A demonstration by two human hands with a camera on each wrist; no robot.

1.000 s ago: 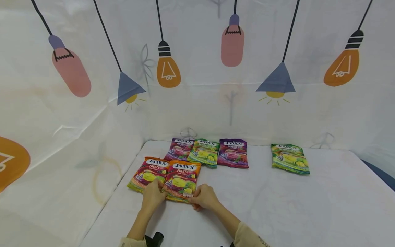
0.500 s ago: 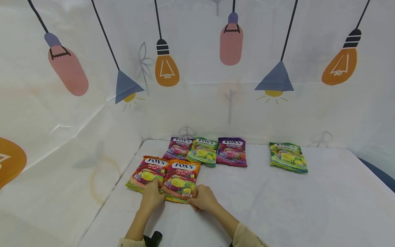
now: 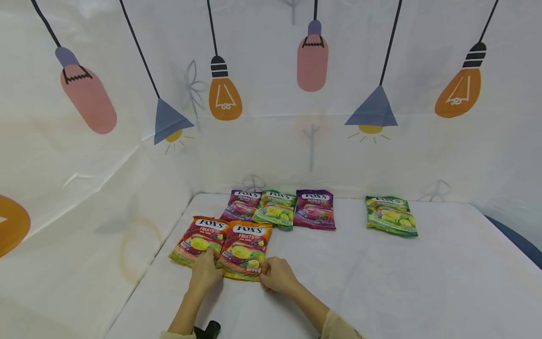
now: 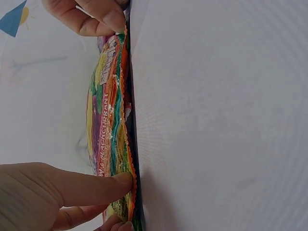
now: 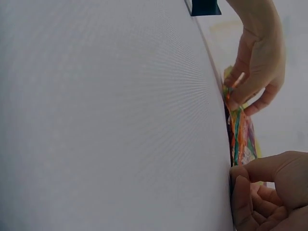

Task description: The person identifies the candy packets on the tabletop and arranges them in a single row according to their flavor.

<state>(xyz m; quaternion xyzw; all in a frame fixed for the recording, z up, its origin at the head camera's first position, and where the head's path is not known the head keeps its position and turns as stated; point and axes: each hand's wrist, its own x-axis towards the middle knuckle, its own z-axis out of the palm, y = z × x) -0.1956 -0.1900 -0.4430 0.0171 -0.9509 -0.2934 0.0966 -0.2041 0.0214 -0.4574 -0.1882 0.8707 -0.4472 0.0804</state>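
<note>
Two orange-and-red fruit candy bags lie side by side at the table's left; the right one [image 3: 243, 249] slightly overlaps the left one [image 3: 199, 240]. My left hand [image 3: 205, 270] pinches the lower left corner of the right bag, thumb on top in the left wrist view, where that hand [image 4: 62, 195] and the bag's lower edge [image 4: 115, 110] show. At the bag's lower right corner, my right hand [image 3: 279, 275] holds the edge between thumb and fingers; in the right wrist view this hand [image 5: 274, 192] has its fingers curled at the corner.
Behind stand out a purple bag [image 3: 241, 205], a green bag [image 3: 275, 208] and another purple bag [image 3: 314, 210] in a row. Farther right lies a green bag [image 3: 391, 216]. A white sheet with printed lamps hangs behind the white table [image 3: 381, 287].
The whole head view has shifted slightly. Both hands stay at the lower corners of the right orange bag, and the bags keep their places.
</note>
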